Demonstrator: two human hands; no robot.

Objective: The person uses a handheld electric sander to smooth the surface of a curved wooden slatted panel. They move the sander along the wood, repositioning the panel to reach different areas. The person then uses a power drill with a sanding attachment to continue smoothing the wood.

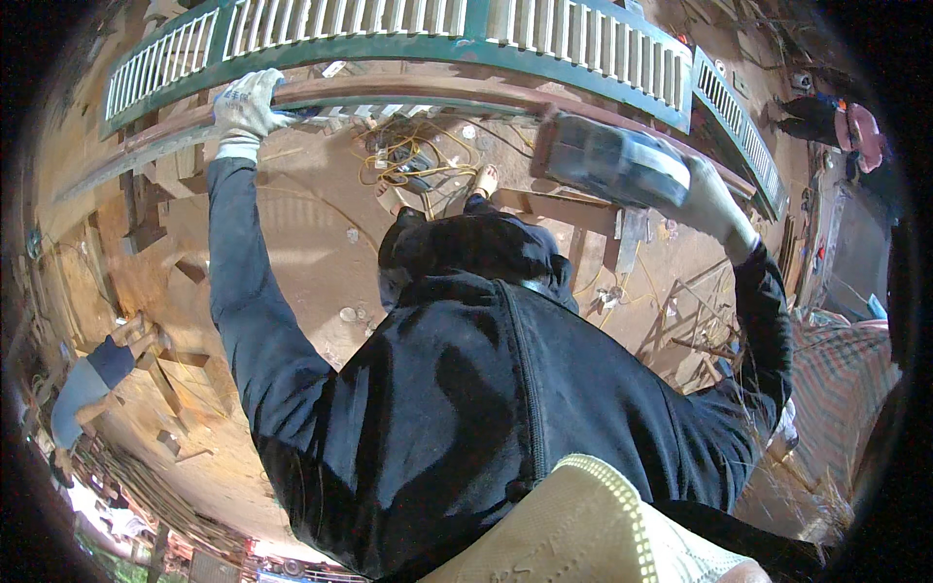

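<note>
Grey tool (607,160) (blurred) in right hand (714,206); rail (418,89) beneath left hand (249,107).

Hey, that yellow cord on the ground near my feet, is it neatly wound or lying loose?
Lying loose: the yellow cord sprawls across the ground in uneven, crossing loops, with no tidy coil showing.

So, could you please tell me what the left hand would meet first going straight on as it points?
Beyond the reddish-brown rail where it rests, the gloved left hand would probably meet the green-framed, white-slatted panel first, though depth is unclear.
</note>
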